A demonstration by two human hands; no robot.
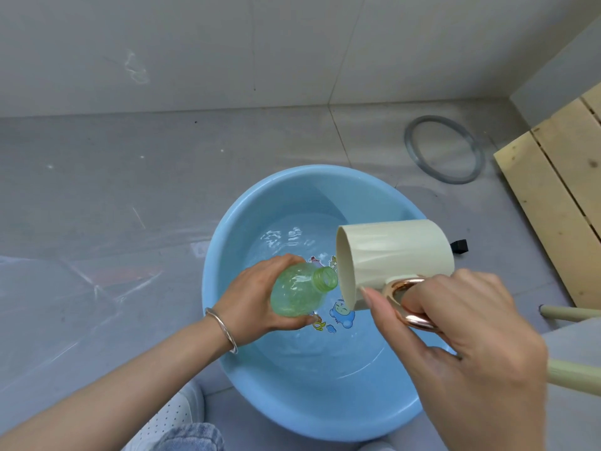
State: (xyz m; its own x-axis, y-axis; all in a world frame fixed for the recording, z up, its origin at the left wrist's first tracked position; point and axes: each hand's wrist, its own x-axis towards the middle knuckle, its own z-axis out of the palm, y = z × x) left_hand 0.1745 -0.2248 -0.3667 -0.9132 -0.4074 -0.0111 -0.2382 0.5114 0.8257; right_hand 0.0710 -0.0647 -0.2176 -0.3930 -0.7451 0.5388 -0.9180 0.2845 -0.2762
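Green bottle (297, 294), mug (396, 252) rim beside (over basin (224, 242))

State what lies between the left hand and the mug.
Head view: the green bottle, gripped by the left hand, mouth toward the mug.

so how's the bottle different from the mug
The bottle is clear green plastic; the mug is opaque cream with a gold handle. The bottle's mouth is narrow and threaded, the mug's wide. The left hand wraps the bottle's body; the right hand holds the mug's handle. Both tilt over the basin, mouths close together.
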